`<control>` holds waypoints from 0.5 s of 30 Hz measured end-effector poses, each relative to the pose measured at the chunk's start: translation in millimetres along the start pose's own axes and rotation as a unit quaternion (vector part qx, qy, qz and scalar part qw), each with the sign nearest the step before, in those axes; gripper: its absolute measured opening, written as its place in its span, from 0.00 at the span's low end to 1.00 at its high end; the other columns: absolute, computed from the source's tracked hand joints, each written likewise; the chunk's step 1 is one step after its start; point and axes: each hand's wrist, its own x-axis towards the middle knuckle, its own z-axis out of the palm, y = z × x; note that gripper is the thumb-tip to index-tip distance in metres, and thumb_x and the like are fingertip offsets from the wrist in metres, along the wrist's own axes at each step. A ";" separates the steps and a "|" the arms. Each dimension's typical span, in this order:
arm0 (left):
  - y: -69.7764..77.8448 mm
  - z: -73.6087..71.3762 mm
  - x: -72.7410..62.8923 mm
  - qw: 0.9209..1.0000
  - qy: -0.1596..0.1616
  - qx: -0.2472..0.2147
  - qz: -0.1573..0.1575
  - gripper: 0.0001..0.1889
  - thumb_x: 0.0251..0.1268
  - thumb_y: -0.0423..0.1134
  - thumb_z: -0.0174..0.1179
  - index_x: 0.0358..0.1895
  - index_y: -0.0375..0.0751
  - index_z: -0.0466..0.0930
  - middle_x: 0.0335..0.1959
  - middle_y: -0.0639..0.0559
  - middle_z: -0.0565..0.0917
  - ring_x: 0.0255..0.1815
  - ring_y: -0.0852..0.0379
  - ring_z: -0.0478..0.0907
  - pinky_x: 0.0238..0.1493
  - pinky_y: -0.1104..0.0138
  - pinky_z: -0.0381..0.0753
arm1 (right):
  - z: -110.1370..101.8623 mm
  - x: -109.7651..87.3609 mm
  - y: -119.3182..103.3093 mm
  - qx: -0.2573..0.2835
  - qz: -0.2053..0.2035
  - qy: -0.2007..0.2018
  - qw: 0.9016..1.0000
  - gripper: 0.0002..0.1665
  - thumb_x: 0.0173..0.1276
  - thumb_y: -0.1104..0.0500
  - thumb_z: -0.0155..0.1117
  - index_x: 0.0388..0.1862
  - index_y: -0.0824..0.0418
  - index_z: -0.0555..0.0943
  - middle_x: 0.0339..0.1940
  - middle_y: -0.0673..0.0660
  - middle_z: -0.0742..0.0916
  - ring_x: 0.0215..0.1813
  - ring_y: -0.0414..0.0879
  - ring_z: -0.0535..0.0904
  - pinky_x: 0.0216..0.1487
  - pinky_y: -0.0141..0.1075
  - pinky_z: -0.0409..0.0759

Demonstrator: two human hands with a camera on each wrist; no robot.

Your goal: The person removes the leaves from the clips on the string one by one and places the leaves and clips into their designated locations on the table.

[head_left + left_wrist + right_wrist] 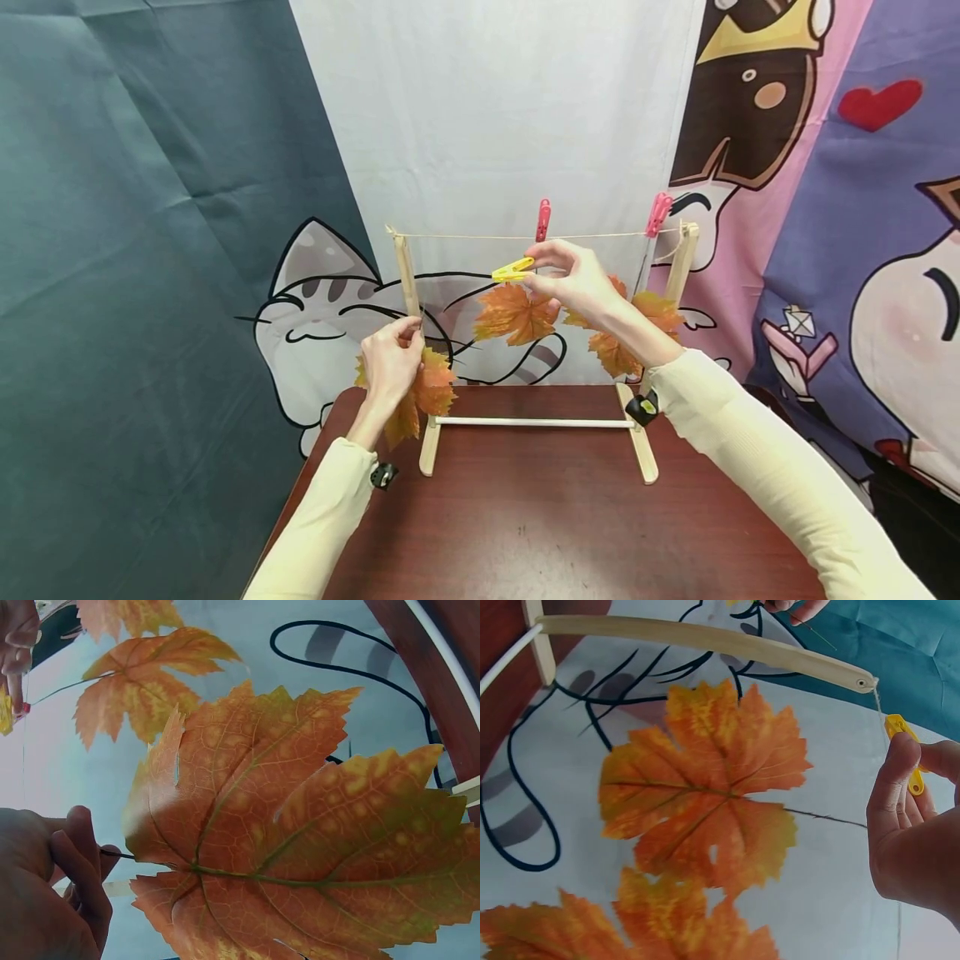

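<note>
My left hand (392,360) pinches the thin dark stem of an orange artificial maple leaf (300,832), beside the left post of a wooden stand. The leaf hangs below the fingers in the head view. A yellow clothespin (513,270) is held between thumb and fingers of my right hand (576,282), close to the string (457,237) between the posts. Behind that hand, an orange leaf (705,784) hangs by its stem from a pink clothespin (543,218) on the string. Farther right, another pink clothespin (659,213) is on the string, with more leaves (617,354) below it.
The stand has a left wooden post (407,275), a right wooden post (681,271) and a white crossbar (532,422) low between its feet. It stands on a reddish-brown table (570,525). Printed cloth with cartoon cats (311,308) hangs behind.
</note>
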 end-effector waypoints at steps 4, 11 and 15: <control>-3.6 0.2 -5.7 1.000 -0.008 0.010 0.001 0.11 0.59 0.28 0.61 0.44 0.34 0.88 0.26 0.47 0.87 0.18 0.51 0.83 0.34 0.51 0.78 | -5.6 -8.2 10.6 -0.002 0.010 0.002 1.000 0.24 0.68 0.64 0.68 0.61 0.67 0.75 0.56 0.63 0.83 0.36 0.53 0.87 0.25 0.36 0.81; -12.4 2.1 -14.1 0.999 -0.030 0.015 0.001 0.11 0.58 0.26 0.61 0.43 0.34 0.89 0.27 0.46 0.88 0.17 0.53 0.82 0.29 0.55 0.79 | -14.5 -23.3 28.6 -0.019 0.015 0.004 1.000 0.25 0.68 0.64 0.68 0.61 0.69 0.74 0.56 0.65 0.83 0.34 0.52 0.87 0.26 0.36 0.81; -17.0 3.1 -19.1 0.999 -0.043 0.017 0.000 0.11 0.57 0.26 0.62 0.42 0.34 0.89 0.26 0.46 0.87 0.14 0.55 0.81 0.24 0.59 0.78 | -18.8 -32.7 38.7 -0.013 0.018 0.010 1.000 0.24 0.67 0.64 0.68 0.60 0.70 0.74 0.54 0.67 0.84 0.35 0.50 0.87 0.25 0.35 0.80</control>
